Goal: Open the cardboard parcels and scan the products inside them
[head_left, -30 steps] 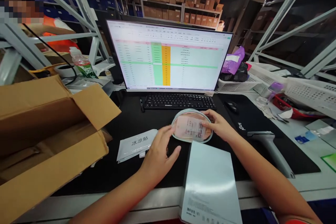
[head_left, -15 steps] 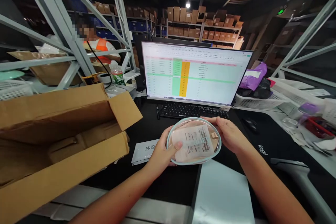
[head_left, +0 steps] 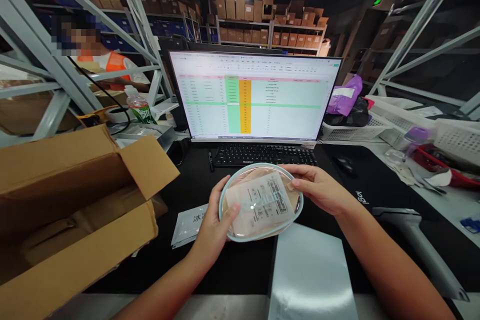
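Observation:
I hold a round clear pouch (head_left: 262,200) with a pale teal rim and a white printed label, lifted above the black desk mat (head_left: 195,260). My left hand (head_left: 213,225) grips its left edge, thumb on top. My right hand (head_left: 318,187) grips its right edge with fingers curled round the rim. A pale grey flat box (head_left: 313,275) lies just below the pouch. A white sachet (head_left: 189,222) with printed characters lies to the left, partly behind my left hand.
An open cardboard box (head_left: 75,210) fills the left. A monitor (head_left: 255,95) with a spreadsheet and a keyboard (head_left: 262,155) stand ahead; a mouse (head_left: 343,165) and a barcode scanner (head_left: 412,240) lie to the right. White baskets (head_left: 423,130) sit far right. Another person in an orange vest (head_left: 116,62) is behind the shelving.
The pouch went from resting on the mat to being lifted in both hands and turned slightly toward me. The view shifted with my head.

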Action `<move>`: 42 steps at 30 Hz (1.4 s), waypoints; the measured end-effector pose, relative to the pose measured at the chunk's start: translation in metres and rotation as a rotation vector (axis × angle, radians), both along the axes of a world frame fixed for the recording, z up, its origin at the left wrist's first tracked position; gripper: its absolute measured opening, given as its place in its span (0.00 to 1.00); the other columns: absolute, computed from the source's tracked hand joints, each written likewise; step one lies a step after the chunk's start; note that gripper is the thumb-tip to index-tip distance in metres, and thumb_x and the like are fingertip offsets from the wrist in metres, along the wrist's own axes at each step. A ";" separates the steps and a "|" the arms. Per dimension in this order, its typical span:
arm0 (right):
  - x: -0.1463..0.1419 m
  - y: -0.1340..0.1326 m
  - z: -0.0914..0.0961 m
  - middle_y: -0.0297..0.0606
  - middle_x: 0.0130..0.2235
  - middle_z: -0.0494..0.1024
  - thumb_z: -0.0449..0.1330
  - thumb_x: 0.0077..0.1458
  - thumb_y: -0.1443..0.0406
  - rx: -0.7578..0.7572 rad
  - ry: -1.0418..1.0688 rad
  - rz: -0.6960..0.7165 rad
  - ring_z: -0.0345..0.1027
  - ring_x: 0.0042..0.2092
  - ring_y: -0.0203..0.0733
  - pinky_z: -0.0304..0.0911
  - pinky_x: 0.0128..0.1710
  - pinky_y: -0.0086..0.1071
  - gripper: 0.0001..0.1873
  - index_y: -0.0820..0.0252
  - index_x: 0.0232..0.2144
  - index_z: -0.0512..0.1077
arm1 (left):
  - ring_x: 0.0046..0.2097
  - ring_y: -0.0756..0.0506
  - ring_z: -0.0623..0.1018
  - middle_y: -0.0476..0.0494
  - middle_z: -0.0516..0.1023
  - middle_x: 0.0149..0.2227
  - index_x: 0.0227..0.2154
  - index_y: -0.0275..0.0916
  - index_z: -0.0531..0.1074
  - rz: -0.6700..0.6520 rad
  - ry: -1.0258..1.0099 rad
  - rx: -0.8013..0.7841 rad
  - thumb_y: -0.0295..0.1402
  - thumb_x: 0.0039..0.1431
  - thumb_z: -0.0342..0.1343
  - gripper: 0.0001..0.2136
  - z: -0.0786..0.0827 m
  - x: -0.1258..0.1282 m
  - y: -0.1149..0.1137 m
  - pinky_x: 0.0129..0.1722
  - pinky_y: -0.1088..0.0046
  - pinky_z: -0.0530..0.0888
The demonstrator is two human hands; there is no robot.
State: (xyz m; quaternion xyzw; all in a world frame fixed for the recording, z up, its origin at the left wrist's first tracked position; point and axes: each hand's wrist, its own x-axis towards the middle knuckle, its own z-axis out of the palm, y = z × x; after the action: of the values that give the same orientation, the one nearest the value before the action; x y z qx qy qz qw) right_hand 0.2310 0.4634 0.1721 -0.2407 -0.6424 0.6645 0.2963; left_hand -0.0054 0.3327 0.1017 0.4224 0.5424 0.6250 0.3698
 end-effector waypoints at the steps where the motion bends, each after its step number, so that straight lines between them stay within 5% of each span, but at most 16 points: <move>1: 0.000 -0.001 0.000 0.43 0.54 0.78 0.71 0.52 0.59 0.036 0.033 -0.017 0.73 0.53 0.47 0.66 0.58 0.43 0.24 0.55 0.52 0.77 | 0.60 0.39 0.73 0.43 0.70 0.60 0.62 0.50 0.61 -0.005 0.047 0.033 0.51 0.58 0.60 0.31 0.001 0.000 -0.001 0.58 0.63 0.74; 4: 0.002 -0.008 0.004 0.43 0.59 0.73 0.73 0.50 0.64 0.168 0.160 -0.012 0.70 0.58 0.48 0.66 0.60 0.45 0.25 0.53 0.52 0.75 | 0.59 0.37 0.73 0.40 0.69 0.61 0.65 0.49 0.57 -0.018 0.145 0.082 0.47 0.55 0.64 0.37 0.004 0.000 -0.003 0.55 0.61 0.77; 7: 0.004 -0.021 0.010 0.39 0.61 0.70 0.74 0.46 0.71 0.391 0.256 0.067 0.64 0.63 0.49 0.61 0.64 0.46 0.34 0.47 0.54 0.71 | 0.48 0.37 0.80 0.37 0.71 0.58 0.68 0.51 0.50 -0.066 0.162 0.026 0.41 0.48 0.70 0.47 0.006 0.001 -0.004 0.36 0.63 0.83; 11: 0.006 -0.039 0.017 0.38 0.59 0.70 0.69 0.48 0.77 0.700 0.166 0.094 0.65 0.62 0.47 0.62 0.64 0.46 0.38 0.44 0.57 0.66 | 0.51 0.33 0.79 0.37 0.67 0.62 0.59 0.49 0.63 -0.022 0.164 0.006 0.33 0.41 0.72 0.39 0.005 0.000 -0.002 0.24 0.70 0.81; 18: 0.006 -0.045 0.020 0.42 0.59 0.70 0.68 0.51 0.75 0.959 0.069 0.083 0.66 0.61 0.47 0.67 0.59 0.44 0.37 0.49 0.60 0.64 | 0.60 0.33 0.73 0.39 0.73 0.57 0.46 0.44 0.68 0.112 0.428 0.294 0.30 0.34 0.74 0.33 0.004 -0.006 0.004 0.47 0.58 0.81; 22: 0.005 -0.047 0.021 0.44 0.59 0.69 0.67 0.52 0.73 1.081 -0.002 0.017 0.66 0.60 0.46 0.67 0.59 0.39 0.20 0.55 0.47 0.73 | 0.60 0.35 0.73 0.40 0.73 0.57 0.44 0.44 0.69 0.131 0.407 0.310 0.33 0.44 0.71 0.24 0.004 -0.006 0.006 0.60 0.49 0.71; 24: 0.004 -0.049 0.019 0.43 0.59 0.68 0.66 0.54 0.73 1.113 -0.017 0.009 0.67 0.59 0.45 0.68 0.57 0.36 0.09 0.56 0.36 0.74 | 0.60 0.36 0.73 0.40 0.74 0.57 0.44 0.44 0.69 0.145 0.365 0.348 0.33 0.49 0.69 0.20 0.003 -0.006 0.006 0.61 0.50 0.70; 27: 0.004 -0.051 0.017 0.42 0.59 0.69 0.65 0.55 0.73 1.150 -0.003 0.004 0.67 0.58 0.44 0.67 0.57 0.35 0.08 0.57 0.30 0.71 | 0.61 0.37 0.73 0.42 0.75 0.55 0.43 0.44 0.69 0.180 0.313 0.442 0.32 0.53 0.66 0.16 0.003 -0.007 0.008 0.61 0.53 0.69; 34: 0.004 -0.051 0.017 0.46 0.57 0.72 0.72 0.51 0.66 1.208 -0.023 -0.117 0.67 0.58 0.45 0.68 0.58 0.38 0.23 0.54 0.45 0.66 | 0.59 0.40 0.75 0.47 0.78 0.51 0.40 0.44 0.71 0.173 0.213 0.546 0.30 0.59 0.61 0.08 0.007 -0.006 0.008 0.60 0.56 0.72; 42: -0.003 -0.059 0.015 0.43 0.51 0.76 0.69 0.53 0.72 1.233 0.121 -0.138 0.72 0.54 0.44 0.72 0.56 0.39 0.17 0.55 0.42 0.69 | 0.58 0.38 0.77 0.46 0.80 0.50 0.38 0.43 0.71 0.094 0.099 0.628 0.34 0.57 0.65 0.09 -0.002 -0.012 0.014 0.60 0.51 0.72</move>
State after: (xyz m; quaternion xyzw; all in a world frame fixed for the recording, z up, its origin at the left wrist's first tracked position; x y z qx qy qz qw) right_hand 0.2278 0.4047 0.1871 -0.0282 -0.8729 0.1633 0.4590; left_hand -0.0172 0.3467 0.0998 0.5203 0.3590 0.7570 0.1654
